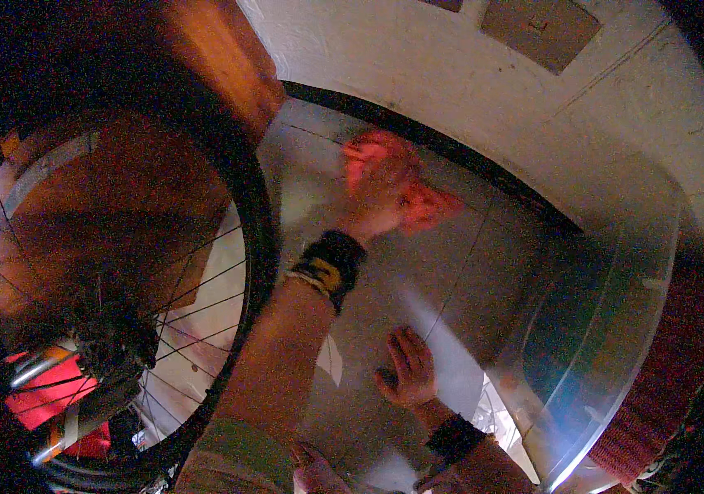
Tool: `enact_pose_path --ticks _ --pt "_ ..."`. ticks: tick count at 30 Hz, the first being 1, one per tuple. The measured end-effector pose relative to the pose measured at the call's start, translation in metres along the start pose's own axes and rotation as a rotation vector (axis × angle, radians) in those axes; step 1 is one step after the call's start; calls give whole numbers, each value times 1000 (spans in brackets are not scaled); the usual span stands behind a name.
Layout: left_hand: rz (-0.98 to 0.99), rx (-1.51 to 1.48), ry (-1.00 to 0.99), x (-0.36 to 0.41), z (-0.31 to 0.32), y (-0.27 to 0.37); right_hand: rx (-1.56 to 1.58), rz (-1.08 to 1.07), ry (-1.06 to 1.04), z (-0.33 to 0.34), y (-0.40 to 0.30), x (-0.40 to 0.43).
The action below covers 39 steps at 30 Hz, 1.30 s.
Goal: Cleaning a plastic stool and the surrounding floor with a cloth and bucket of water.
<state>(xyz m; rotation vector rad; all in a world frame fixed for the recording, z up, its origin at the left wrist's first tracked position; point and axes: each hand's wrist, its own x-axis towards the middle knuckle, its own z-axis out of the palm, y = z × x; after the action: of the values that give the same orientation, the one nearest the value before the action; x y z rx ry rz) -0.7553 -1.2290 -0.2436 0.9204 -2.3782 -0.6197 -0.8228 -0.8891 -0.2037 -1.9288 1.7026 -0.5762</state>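
Observation:
My left hand (377, 194), blurred, reaches across the grey tiled floor (358, 296) near the wall. It is on a crumpled red-orange cloth (429, 207), which bunches out around the fingers. A dark band (330, 262) with a yellow patch wraps that wrist. My right hand (410, 370) is lower down, nearer to me, over the floor. Its fingers point forward with the thumb apart, and nothing is seen in it. Another dark band (457, 435) circles the right wrist. Whether the right palm rests on the floor is hard to tell.
A spoked bicycle wheel (264, 204) stands close on the left, beside my left arm. Brown wooden furniture (228, 55) is behind it. A black baseboard (438, 142) runs below the pale wall (389, 55). On the right are a translucent plastic container (630, 321) and a dark red ribbed textile (667, 383). A bare foot (321, 472) shows below.

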Motion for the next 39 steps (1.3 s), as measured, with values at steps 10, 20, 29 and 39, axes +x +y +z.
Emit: enact_pose_path --ticks 10,20,29,39 --pt "271 -77 -218 -86 81 132 -33 -152 64 46 12 -3" --pt "374 45 -561 -264 19 178 114 -591 -162 18 -4 -95" --pt "-329 -146 -266 -408 -13 198 111 -211 -256 25 -38 -112" --pt "-580 59 -334 -359 -83 125 -210 -342 -190 58 -81 -33"
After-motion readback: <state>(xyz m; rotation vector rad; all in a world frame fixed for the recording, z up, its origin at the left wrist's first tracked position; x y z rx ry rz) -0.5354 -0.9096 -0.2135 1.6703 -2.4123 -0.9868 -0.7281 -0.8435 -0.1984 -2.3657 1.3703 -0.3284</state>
